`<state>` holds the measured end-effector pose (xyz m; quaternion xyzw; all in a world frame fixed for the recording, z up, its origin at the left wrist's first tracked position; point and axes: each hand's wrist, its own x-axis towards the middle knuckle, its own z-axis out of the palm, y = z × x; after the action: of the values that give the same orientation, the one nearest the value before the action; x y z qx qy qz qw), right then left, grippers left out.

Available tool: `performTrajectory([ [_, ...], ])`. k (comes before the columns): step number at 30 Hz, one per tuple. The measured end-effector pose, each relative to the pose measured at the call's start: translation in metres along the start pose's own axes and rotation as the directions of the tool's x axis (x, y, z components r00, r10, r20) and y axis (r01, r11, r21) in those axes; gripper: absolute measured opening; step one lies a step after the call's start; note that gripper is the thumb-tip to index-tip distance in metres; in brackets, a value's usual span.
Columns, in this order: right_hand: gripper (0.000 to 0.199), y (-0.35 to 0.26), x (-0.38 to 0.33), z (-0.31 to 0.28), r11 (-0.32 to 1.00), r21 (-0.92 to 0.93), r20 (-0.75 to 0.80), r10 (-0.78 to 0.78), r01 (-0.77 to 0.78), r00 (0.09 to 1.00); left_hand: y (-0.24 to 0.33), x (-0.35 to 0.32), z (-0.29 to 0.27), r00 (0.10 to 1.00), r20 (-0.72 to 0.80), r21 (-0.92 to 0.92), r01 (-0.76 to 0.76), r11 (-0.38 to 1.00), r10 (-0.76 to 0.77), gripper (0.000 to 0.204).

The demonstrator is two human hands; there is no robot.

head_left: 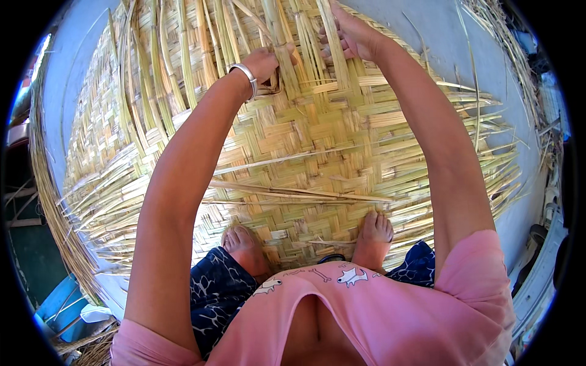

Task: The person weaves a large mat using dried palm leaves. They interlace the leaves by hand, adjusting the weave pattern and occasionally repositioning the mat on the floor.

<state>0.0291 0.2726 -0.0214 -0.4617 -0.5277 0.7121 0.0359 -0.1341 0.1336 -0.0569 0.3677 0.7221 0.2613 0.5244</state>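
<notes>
A woven mat of flat yellow-green reed strips lies under my bare feet. At its far part, my left hand, with a silver bangle on the wrist, is closed around a raised reed strip. To the right, my right hand grips another upright reed strip, its fingers curled behind it. Both strips run down into the weave. Between the hands, several narrower strips stand up from the mat. Part of my left fingers is hidden behind the strip.
Long unwoven strip ends fan out at the far left, and others stick out on the right. Loose strips lie across the mat ahead of my feet. Bundled reeds line the left edge, near a blue container.
</notes>
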Motion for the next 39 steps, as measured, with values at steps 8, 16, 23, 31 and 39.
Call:
performTrajectory([
  [8,0.081,0.005,0.016,-0.004,0.997,0.051,0.318,0.031,-0.050,0.948,0.004,-0.008,0.000,0.997,0.054,-0.016,-0.057,0.998,0.058,0.051],
  [16,0.078,0.019,0.016,-0.013,0.988,0.130,0.137,-0.103,0.085,0.985,-0.004,-0.003,0.005,0.998,0.032,-0.128,-0.049,0.991,0.054,0.047],
  [23,0.070,0.022,0.012,-0.018,0.777,0.620,0.363,-0.404,0.106,0.840,-0.001,-0.002,0.009,0.999,0.004,-0.066,-0.034,0.997,0.034,0.047],
  [31,0.039,0.001,0.039,-0.024,0.962,0.267,0.506,-0.190,0.057,0.841,0.008,-0.008,0.000,0.985,0.140,-0.023,-0.101,0.995,0.103,0.045],
  [39,0.036,-0.002,0.022,-0.003,0.968,0.214,0.455,-0.215,0.128,0.864,0.029,0.005,0.001,0.824,0.546,0.212,-0.311,0.927,0.152,0.038],
])
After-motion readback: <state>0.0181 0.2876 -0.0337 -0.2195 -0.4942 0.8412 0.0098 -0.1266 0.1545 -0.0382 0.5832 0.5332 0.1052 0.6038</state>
